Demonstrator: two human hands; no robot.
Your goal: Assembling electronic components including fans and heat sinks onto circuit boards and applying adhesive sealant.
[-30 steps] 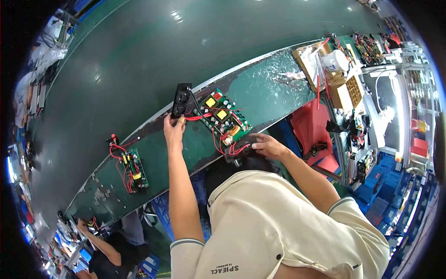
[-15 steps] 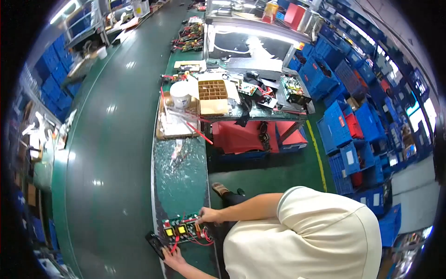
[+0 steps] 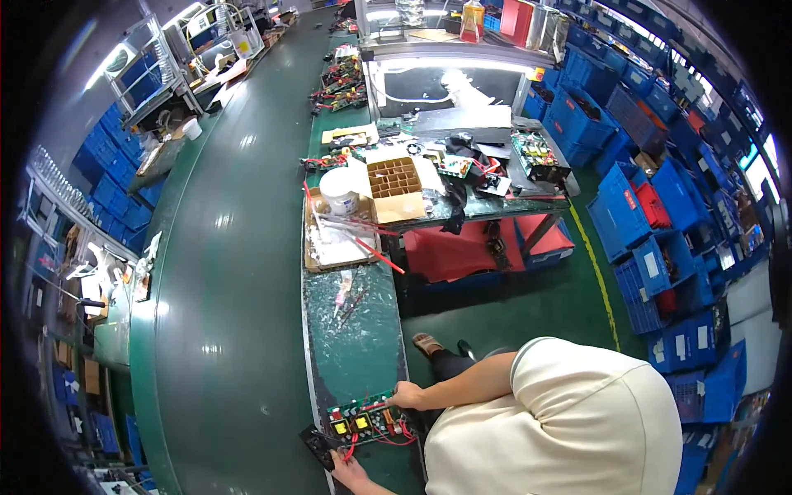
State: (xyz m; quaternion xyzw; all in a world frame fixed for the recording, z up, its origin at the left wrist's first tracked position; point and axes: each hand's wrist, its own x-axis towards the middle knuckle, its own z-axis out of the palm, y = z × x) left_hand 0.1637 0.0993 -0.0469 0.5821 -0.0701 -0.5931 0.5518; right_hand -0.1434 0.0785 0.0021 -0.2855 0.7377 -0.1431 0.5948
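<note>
A green circuit board [image 3: 360, 424] with yellow-topped transformers and red wires lies on the narrow green bench [image 3: 346, 363]. My right hand [image 3: 405, 395] is closed at the board's far edge, fingers bent against it. My left hand [image 3: 347, 471] is closed on the near end of a black panel [image 3: 317, 448], beside the board's left end. Red wires [image 3: 351, 448] run from the board toward that hand. The undersides of my fingers are hidden in both hands.
Further up the bench stand a shallow cardboard box [image 3: 328, 266] with a white tub [image 3: 339, 192] and red sticks, and a divided carton [image 3: 394, 183]. A clear bag [image 3: 343, 290] lies nearer. Blue crates [image 3: 623, 206] are stacked at right; a wide green surface [image 3: 239, 272] runs along the left.
The whole view has shifted, so the bench and board sit further right and lower. Both hands stay at the same places on the board and black panel.
</note>
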